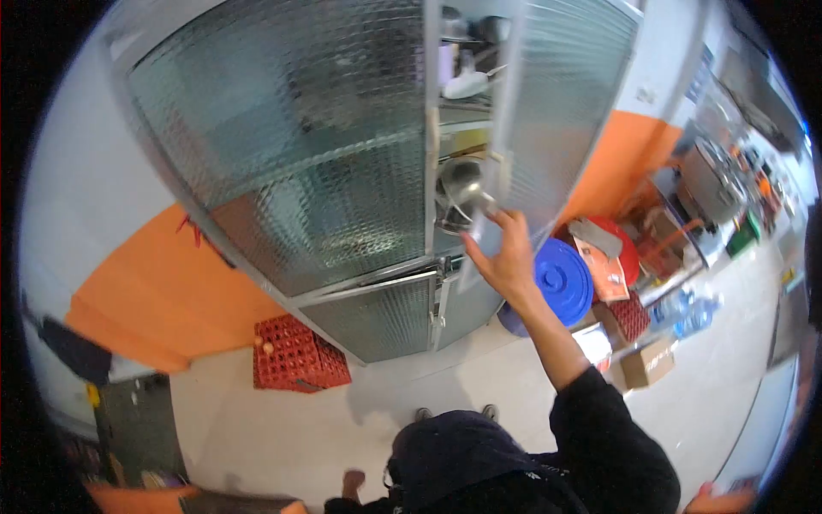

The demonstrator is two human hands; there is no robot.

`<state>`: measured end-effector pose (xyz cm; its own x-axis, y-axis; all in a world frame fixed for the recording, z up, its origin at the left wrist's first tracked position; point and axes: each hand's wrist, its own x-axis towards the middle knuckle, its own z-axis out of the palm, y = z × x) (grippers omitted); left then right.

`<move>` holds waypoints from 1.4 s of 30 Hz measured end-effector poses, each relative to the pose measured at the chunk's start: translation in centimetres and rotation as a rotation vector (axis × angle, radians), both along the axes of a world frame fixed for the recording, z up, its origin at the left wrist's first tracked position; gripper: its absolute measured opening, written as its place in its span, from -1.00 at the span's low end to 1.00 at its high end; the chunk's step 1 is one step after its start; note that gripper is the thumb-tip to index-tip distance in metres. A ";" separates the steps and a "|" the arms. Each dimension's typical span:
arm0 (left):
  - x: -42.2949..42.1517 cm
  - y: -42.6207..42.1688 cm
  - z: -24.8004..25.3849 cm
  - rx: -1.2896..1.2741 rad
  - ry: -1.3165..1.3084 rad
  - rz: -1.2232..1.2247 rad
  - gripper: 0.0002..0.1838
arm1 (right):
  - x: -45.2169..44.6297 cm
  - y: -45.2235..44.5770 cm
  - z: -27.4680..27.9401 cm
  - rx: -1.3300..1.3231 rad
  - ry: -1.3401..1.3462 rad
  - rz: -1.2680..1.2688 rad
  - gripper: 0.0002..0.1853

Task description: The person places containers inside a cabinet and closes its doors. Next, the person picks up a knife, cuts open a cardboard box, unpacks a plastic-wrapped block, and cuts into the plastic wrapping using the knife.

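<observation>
The person is wearing a black top (621, 454) and round-tipped shoes (424, 414). The right hand (507, 259) is showing bare below a short black sleeve (584, 404).

No lettering, brand, number or sign reads clearly anywhere in your view. To your right, the orange-and-pale packet (604, 271) shows faint markings, too small and soft for you to make out. Farther up on that side, a bluish patch (700, 73) on the white wall (666, 56) is too blurred for you to tell whether it bears words. Small pale marks on your black top (612, 445) resolve into no legible letters.
</observation>
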<state>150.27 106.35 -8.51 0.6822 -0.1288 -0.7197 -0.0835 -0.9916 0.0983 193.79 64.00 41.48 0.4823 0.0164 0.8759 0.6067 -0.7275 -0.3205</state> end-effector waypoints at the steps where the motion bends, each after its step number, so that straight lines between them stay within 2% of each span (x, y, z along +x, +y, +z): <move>1: -0.5 1.0 0.7 0.006 0.037 0.059 -0.74 | 1.4 1.4 0.0 -0.022 0.002 -0.044 -0.46; 4: 0.7 2.4 2.6 -0.045 0.015 0.339 -0.72 | 4.6 3.5 1.1 -0.097 0.140 -0.119 -0.40; 7: 2.2 2.5 3.6 -0.166 -0.146 0.476 -0.69 | 6.7 4.1 -0.8 -0.039 0.064 -0.097 -0.40; 9: 3.7 2.4 3.9 -0.329 -0.335 0.492 -0.66 | 5.6 3.3 -1.6 -0.044 0.162 -0.023 -0.40; 11: 6.9 2.2 3.2 -0.615 -0.671 0.365 -0.63 | 3.5 3.1 -4.2 0.055 0.317 0.134 -0.41; 12: 9.1 1.8 2.5 -0.790 -0.874 0.218 -0.61 | 2.2 2.9 -7.0 0.160 0.416 0.243 -0.42; 13: 12.1 -3.2 4.9 -0.989 -0.453 1.018 -0.67 | -0.5 2.4 -9.0 0.338 0.592 0.395 -0.44; 14: 15.8 -9.7 10.3 -0.817 -0.587 0.945 -0.68 | -4.0 2.1 -11.3 0.522 0.753 0.557 -0.46; 15: 17.7 -13.9 13.7 -0.966 -0.611 0.829 -0.65 | -7.7 2.4 -15.1 0.954 0.869 0.726 -0.52; 16: 19.1 -17.7 15.4 -0.977 -0.550 0.740 -0.65 | -12.1 1.4 -17.9 1.087 0.997 0.724 -0.55; 18: 19.8 -23.5 18.5 -1.000 -0.371 0.546 -0.66 | -21.7 -0.7 -21.0 1.360 1.170 0.537 -0.60; 19: 19.5 -25.9 20.9 -1.011 -0.248 0.426 -0.67 | -26.1 -1.0 -25.4 1.702 1.084 0.572 -0.62; 20: 19.0 -27.7 21.9 -1.017 -0.124 0.306 -0.68 | -30.1 -2.9 -25.8 1.824 1.129 0.538 -0.62; 21: 18.6 -28.9 21.5 -1.038 -0.018 0.337 -0.68 | -33.3 -4.5 -25.7 1.949 1.172 0.507 -0.62; 23: 17.5 -30.7 20.0 -1.054 0.196 0.402 -0.69 | -37.4 -7.3 -24.2 1.877 1.169 0.396 -0.61; 24: 16.9 -31.8 19.6 -1.054 0.257 0.320 -0.68 | -39.4 -8.8 -23.9 1.840 1.170 0.343 -0.60; 27: 15.0 -37.3 18.6 -1.055 0.461 0.142 -0.65 | -46.1 -13.1 -25.0 1.300 1.159 0.258 -0.57; 30: 12.3 -43.1 17.7 -1.014 0.721 0.093 -0.58 | -53.1 -18.2 -22.8 0.991 1.227 0.041 -0.52; 31: 11.4 -44.9 17.2 -0.991 0.817 0.066 -0.56 | -55.4 -20.0 -20.9 1.044 1.386 0.036 -0.47; 32: 10.6 -46.8 17.1 -0.960 0.911 0.037 -0.54 | -57.5 -21.4 -19.7 1.059 1.384 -0.020 -0.44; 34: 9.9 -50.0 17.5 -0.933 0.941 -0.191 -0.49 | -61.6 -23.8 -18.8 1.092 1.374 -0.135 -0.40; 39: 7.1 -60.0 20.3 -0.926 0.960 -0.692 -0.36 | -70.5 -26.4 -21.3 1.275 1.187 -0.284 -0.40; 41: 6.6 -63.1 20.3 -0.910 0.967 -0.730 -0.34 | -72.5 -27.6 -22.1 1.416 1.110 -0.341 -0.38; 42: 6.5 -64.6 20.3 -0.896 0.968 -0.706 -0.33 | -73.6 -28.0 -24.8 1.380 1.040 -0.356 -0.36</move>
